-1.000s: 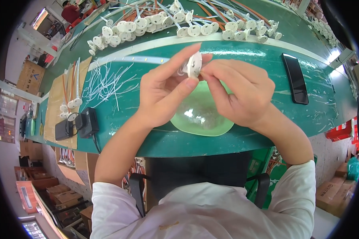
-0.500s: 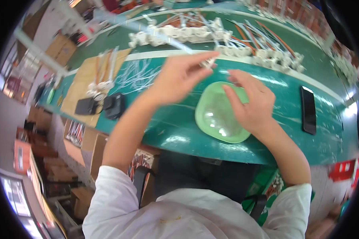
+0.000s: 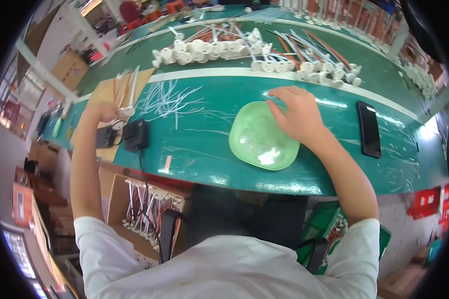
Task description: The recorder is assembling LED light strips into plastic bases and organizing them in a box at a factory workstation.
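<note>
My left hand (image 3: 103,112) is at the left end of the bench, over a brown cardboard sheet (image 3: 95,95). Its fingers are curled, and what they grip, if anything, is hidden. Beside it lie white round-ended pieces (image 3: 126,111) with long pale and orange-brown strips. My right hand (image 3: 298,112) hovers at the right rim of a light green bowl (image 3: 257,134), thumb and fingers apart with nothing between them. Small, shiny, clear-looking contents seem to lie in the bowl, too vague to name.
Near my left hand sit a black box-shaped device (image 3: 136,134) with a cable and loose white strips (image 3: 167,102). A black phone (image 3: 369,129) lies to the right. Along the back are heaps of white-ended strips (image 3: 204,50). Below the bench stands a carton (image 3: 118,199) of similar pieces.
My left hand has swung from mid-bench to the cardboard at the left; the white piece with a long strip it held is no longer distinguishable. My right hand stays by the bowl.
</note>
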The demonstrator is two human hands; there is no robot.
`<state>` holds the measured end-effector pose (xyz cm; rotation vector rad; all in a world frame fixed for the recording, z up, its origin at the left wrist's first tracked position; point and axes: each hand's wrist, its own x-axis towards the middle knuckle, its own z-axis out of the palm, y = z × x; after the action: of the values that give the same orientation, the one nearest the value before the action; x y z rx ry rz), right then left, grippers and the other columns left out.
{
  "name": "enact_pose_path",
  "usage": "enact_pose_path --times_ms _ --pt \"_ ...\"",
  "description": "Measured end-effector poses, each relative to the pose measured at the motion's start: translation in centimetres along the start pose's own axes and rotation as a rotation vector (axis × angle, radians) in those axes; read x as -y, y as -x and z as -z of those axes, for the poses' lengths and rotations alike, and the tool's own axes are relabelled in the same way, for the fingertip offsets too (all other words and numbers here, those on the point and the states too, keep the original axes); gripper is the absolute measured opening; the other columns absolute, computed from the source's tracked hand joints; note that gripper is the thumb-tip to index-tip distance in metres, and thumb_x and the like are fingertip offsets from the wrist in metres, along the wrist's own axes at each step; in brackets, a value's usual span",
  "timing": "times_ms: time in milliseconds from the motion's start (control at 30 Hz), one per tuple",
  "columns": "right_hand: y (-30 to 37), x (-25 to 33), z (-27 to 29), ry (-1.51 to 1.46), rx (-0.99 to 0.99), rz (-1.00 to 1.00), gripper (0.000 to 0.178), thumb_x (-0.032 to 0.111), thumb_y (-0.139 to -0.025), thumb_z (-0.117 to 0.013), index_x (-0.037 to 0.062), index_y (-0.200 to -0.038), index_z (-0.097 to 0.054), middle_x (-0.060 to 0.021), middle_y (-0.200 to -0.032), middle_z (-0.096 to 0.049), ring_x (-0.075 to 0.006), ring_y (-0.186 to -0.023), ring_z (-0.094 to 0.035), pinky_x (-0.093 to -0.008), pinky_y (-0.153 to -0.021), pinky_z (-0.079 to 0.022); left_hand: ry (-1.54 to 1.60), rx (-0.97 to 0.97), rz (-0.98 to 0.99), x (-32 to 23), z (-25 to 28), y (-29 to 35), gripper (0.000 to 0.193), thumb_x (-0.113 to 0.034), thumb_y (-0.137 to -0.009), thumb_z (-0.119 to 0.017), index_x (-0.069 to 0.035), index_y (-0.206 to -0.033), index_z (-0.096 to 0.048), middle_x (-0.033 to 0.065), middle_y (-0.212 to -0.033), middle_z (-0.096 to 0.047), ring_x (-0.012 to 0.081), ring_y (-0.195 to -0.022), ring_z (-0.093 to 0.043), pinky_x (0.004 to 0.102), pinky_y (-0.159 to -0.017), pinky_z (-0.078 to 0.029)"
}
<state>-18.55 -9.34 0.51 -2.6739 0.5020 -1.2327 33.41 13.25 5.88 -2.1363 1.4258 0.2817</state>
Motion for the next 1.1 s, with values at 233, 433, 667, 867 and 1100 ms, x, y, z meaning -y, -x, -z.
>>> enact_pose_path --times_ms 233,433,667,867,1100 --pt "-3.5 -10.2 2.0 0.466 -0.044 -0.101 0.017 0.006 -0.084 -0.064 0.0072 -0.099 -0.071 -0.0139 -0.093 -0.070 -0.0353 -0.086 -0.067 -0.0443 -0.079 -0.053 0.284 -0.847 -0.249 -19.1 10.0 4.3 0.036 -0.017 -0.085 -0.061 -0.008 -0.120 -0.064 0.0155 -0.111 -0.069 0.0354 -0.099 -0.066 0.0413 -0.089 -0.050" --pt "-6.5 -12.9 2.0 0.595 0.454 -0.196 0.024 0.007 -0.083 -0.063 0.0108 -0.105 -0.072 -0.0152 -0.087 -0.070 -0.0336 -0.087 -0.067 -0.0428 -0.082 -0.053 0.902 -1.007 -0.780 -33.3 9.7 -0.7 0.033 -0.018 -0.082 -0.069 -0.003 -0.111 -0.064 0.0150 -0.097 -0.070 0.0282 -0.085 -0.069 0.0360 -0.076 -0.054" --pt "-2.5 -4.7 2.5 -0.064 -0.082 -0.308 0.019 0.008 -0.086 -0.069 0.0025 -0.104 -0.069 -0.0145 -0.088 -0.072 -0.0238 -0.086 -0.070 -0.0307 -0.078 -0.056 1.242 -1.051 -0.844 -37.7 7.7 0.7 0.042 -0.014 -0.084 -0.071 -0.004 -0.123 -0.060 0.0161 -0.103 -0.069 0.0278 -0.089 -0.070 0.0362 -0.081 -0.056" --pt "-0.5 2.1 0.4 -0.667 -0.149 -0.322 0.018 0.004 -0.082 -0.074 -0.0039 -0.097 -0.068 -0.0113 -0.088 -0.074 -0.0160 -0.082 -0.071 -0.0258 -0.074 -0.056 1.279 -0.929 -0.938 -38.7 6.9 1.2 0.079 -0.009 -0.081 -0.072 -0.008 -0.148 -0.030 0.0200 -0.104 -0.068 0.0383 -0.089 -0.068 0.0411 -0.080 -0.056" --pt "0.2 2.0 0.9 -0.044 -0.277 0.219 0.019 0.003 -0.068 -0.076 0.0023 -0.086 -0.069 -0.0075 -0.070 -0.070 -0.0173 -0.056 -0.068 -0.0239 -0.052 -0.052 1.195 -0.990 -1.041 -38.9 6.5 2.0 0.064 0.001 -0.079 -0.067 -0.006 -0.138 -0.043 0.0174 -0.098 -0.069 0.0384 -0.089 -0.069 0.0401 -0.075 -0.055"
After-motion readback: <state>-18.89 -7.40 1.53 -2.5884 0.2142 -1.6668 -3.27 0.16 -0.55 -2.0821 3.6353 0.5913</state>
